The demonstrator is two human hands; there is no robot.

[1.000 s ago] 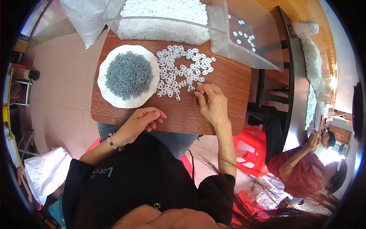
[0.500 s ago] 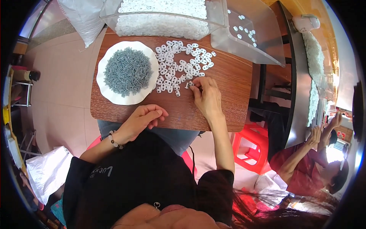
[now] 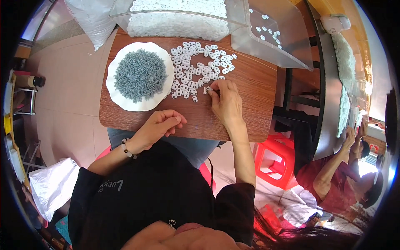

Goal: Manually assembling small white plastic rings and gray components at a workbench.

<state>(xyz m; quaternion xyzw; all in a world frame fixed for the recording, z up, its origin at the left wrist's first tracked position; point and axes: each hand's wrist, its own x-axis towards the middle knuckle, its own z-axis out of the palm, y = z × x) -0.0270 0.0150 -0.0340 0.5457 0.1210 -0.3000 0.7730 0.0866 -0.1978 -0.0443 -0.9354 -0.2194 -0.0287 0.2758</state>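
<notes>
Pinching a small white piece (image 3: 209, 88) between thumb and forefinger right of the scalloped plate (image 3: 135, 106), the right hand (image 3: 227, 100) shares that side with scattered two-holed pieces (image 3: 200, 65), while the left hand (image 3: 161, 124) curls on the plate's near side, contents impossible to tell.

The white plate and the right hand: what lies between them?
In the head view, scattered white two-holed pieces lie between the white plate and the right hand, with some bare brown tabletop.
</notes>
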